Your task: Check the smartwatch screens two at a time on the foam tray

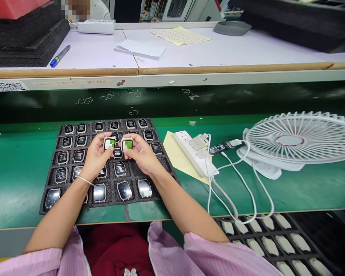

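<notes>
Over green surface (20,168), pinching strapless smartwatches (109,142) edgewise in left grip (98,154) and right grip (141,154), seemingly keeping lit screens (127,145) visible!

white fan (289,140) near power strip (196,156); pen (60,56) on shelf (189,54)

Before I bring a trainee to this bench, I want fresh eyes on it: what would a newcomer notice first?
Probably the left watch and right watch, their screens bright green and white, held side by side in the left hand and right hand over the dark foam tray. Next, perhaps, the big white fan at the right of the green bench.
</notes>
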Demonstrator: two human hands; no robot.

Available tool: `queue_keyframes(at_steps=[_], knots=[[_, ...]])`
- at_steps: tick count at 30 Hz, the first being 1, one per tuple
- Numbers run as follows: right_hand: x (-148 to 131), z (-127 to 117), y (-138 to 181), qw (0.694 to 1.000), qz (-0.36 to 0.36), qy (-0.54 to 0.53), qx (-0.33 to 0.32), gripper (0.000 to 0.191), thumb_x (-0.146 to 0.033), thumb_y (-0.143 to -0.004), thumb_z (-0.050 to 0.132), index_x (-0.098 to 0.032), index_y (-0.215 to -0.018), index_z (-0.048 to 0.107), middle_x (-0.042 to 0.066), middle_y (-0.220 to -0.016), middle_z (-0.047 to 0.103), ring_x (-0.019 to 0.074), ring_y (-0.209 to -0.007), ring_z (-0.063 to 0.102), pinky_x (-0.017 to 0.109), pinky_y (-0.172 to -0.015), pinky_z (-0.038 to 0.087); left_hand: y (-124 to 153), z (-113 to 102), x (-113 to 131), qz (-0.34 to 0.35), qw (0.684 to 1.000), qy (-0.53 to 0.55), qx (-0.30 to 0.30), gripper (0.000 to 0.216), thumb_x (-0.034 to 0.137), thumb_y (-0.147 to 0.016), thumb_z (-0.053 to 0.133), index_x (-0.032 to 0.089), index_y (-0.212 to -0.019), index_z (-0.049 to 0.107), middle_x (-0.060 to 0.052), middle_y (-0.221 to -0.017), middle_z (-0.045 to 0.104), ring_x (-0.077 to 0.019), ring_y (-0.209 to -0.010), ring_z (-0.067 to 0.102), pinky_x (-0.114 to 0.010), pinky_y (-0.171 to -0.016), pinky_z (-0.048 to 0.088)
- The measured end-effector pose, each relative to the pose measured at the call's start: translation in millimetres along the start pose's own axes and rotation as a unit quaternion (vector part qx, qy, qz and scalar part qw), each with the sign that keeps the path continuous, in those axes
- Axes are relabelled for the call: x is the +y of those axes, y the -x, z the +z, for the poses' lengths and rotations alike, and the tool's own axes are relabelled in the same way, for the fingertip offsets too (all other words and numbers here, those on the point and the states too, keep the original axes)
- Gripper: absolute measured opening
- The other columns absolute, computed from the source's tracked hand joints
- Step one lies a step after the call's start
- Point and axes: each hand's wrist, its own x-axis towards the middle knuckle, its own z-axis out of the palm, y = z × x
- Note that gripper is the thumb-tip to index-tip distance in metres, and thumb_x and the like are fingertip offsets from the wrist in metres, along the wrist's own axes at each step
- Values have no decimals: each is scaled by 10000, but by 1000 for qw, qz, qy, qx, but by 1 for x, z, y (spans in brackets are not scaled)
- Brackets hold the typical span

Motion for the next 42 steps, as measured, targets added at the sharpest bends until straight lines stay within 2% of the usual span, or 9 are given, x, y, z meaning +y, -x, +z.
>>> queue_keyframes(at_steps=[3,11,14,17,22,25,29,36,42], knots=[[1,0,-1,1000,-1,4,0,456,-237,-702,762,-265,-1100,542,30,-999,655,168,-835,606,260,-597,515,0,-1,-2,2,1000,2,-7,473,154,-714,701,231,-1160,564,-14,-1010,620,-70,-656,569,-174,-542,504],[2,0,-1,1000,-11,10,15,496,-165,-660,709,-267,-1115,541,36,-1030,664,192,-941,611,247,-591,484,2,0,1,-15,1000,7,-5,580,116,-677,679,236,-1230,552,-34,-1135,607,-79,-719,623,-203,-626,545],[-1,1,0,1000,-3,12,27,421,-222,-698,716,-260,-1087,562,27,-986,672,160,-802,589,250,-561,451,3,1,4,-28,1000,4,9,509,153,-710,679,221,-1204,578,-38,-1109,635,-77,-652,640,-223,-611,547],[-3,1,0,999,11,17,36,314,-359,-775,713,-239,-1033,581,15,-894,683,109,-607,484,251,-513,390,3,1,6,-31,999,-8,19,396,229,-768,677,202,-1156,607,-35,-1042,662,-72,-586,632,-219,-558,522],[-3,0,0,999,3,11,42,328,-397,-769,736,-227,-1003,580,6,-853,679,91,-574,445,239,-500,353,3,0,4,-20,1000,-20,13,391,244,-766,696,199,-1145,612,-24,-1010,670,-64,-560,622,-210,-537,508],[-3,1,0,999,-3,14,36,362,-338,-732,757,-234,-1024,570,15,-894,679,109,-635,498,236,-514,374,2,0,2,-14,1000,-19,7,415,211,-762,682,204,-1169,600,-21,-1012,665,-70,-584,633,-214,-558,524],[-3,1,0,999,-6,24,32,409,-282,-701,760,-248,-1054,557,31,-941,662,167,-819,587,236,-538,407,2,0,1,-10,1000,-5,2,467,160,-746,665,207,-1203,578,-28,-1046,657,-76,-617,652,-219,-586,541],[1,-2,-1,999,-19,34,25,445,-199,-689,704,-263,-1094,531,32,-1019,638,187,-928,596,271,-651,461,3,0,0,-15,1000,18,-11,555,123,-729,659,236,-1262,554,-53,-1193,626,-89,-700,685,-255,-699,593],[0,-2,-1,999,-16,29,37,480,-170,-653,669,-270,-1099,521,27,-1032,644,188,-929,591,280,-672,454,3,1,3,-39,999,35,2,599,125,-699,681,243,-1273,558,-41,-1177,640,-103,-751,704,-290,-794,615]])
